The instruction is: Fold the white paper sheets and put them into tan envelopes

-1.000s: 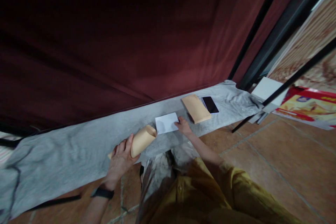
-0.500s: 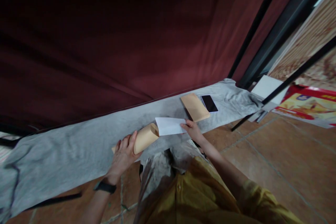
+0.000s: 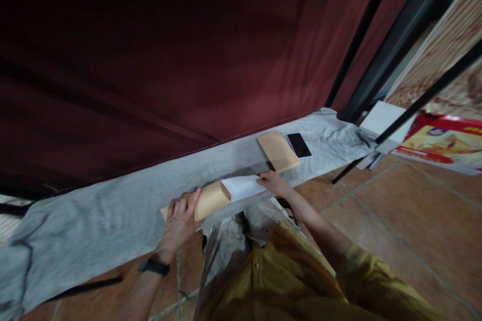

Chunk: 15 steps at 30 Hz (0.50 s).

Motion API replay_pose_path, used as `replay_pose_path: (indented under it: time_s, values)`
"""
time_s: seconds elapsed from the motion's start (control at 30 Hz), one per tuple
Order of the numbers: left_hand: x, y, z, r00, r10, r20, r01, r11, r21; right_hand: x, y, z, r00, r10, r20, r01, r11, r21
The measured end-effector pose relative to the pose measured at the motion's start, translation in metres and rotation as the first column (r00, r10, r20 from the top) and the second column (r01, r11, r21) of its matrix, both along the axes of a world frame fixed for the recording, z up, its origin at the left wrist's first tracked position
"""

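Observation:
A brown paper envelope (image 3: 213, 199) lies low over the grey cloth, its mouth bulging open toward the right. My left hand (image 3: 182, 218) is wrapped over the envelope's left part, thumb on top. Folded white paper (image 3: 243, 187) has its left end inside the envelope's mouth. My right hand (image 3: 271, 182) pinches the paper's right end between thumb and fingers. Beyond the right hand rests a second brown envelope (image 3: 277, 151), flat on the cloth. Beside it lies a phone (image 3: 299, 145) with a dark screen.
Grey cloth (image 3: 113, 210) covers the long narrow bench. A dark red curtain (image 3: 211, 60) hangs along its far side. Black metal poles (image 3: 363, 32) stand at the right. Near them are a white box (image 3: 386, 123) and a red and yellow package (image 3: 444, 143) above the tiled floor.
The right hand has pushed the white paper left, so its end now sits within the envelope's mouth. The left hand keeps its hold. The view has shifted slightly.

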<state>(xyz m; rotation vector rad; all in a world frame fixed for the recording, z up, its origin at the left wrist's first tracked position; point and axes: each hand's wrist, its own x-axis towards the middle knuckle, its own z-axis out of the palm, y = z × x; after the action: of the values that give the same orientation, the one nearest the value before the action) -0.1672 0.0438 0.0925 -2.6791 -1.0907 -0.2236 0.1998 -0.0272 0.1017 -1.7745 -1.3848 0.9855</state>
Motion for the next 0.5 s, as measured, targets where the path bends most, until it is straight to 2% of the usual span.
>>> replay_pose_path:
  time_s: [0.27,0.5]
  values:
    - [0.007,0.001,0.003,1.000,-0.026,-0.013,0.026,1.000,-0.016,-0.004,0.005,-0.003,0.999,-0.012,0.042,0.013,0.999,-0.037]
    - [0.030,0.002,0.005,0.998,-0.045,0.033,0.046,0.998,-0.031,-0.044,0.004,-0.011,0.999,-0.008,0.041,0.009,1.000,-0.019]
